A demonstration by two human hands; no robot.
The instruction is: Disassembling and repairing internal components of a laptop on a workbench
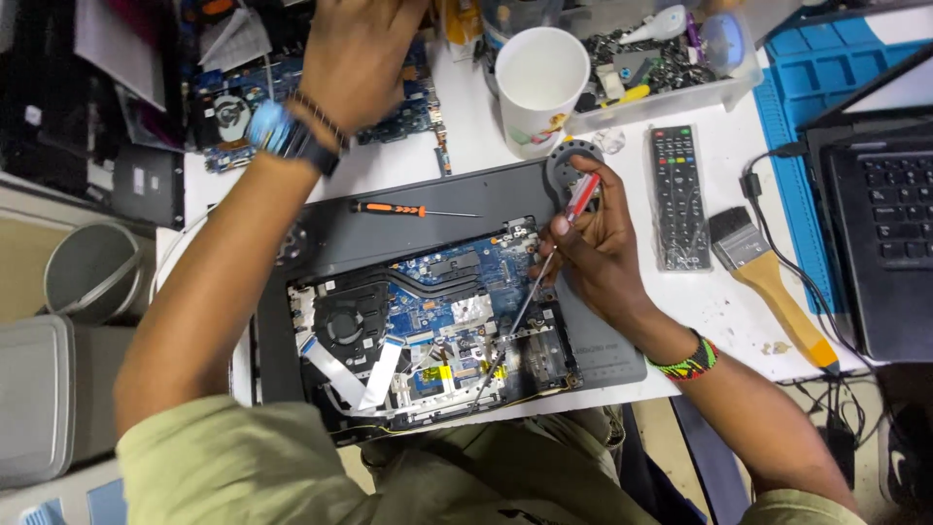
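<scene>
An opened laptop [330,238] lies on the white table, its blue circuit board [442,297] and black fan [345,321] exposed. My right hand [598,253] grips a long screwdriver with a red handle [581,197]; its thin shaft slants down to the board near the laptop's middle. My left hand [355,53] reaches far back over a second loose circuit board [238,107]; what its fingers hold is hidden. A watch sits on that wrist. An orange and black screwdriver [403,209] lies on the laptop's grey shell.
Behind the laptop stand a white cup [539,83] and a clear tray of small parts [661,68]. A black remote [678,194] and a wooden-handled brush [768,282] lie to the right, beside a blue mat [802,87] and a dark laptop [884,224].
</scene>
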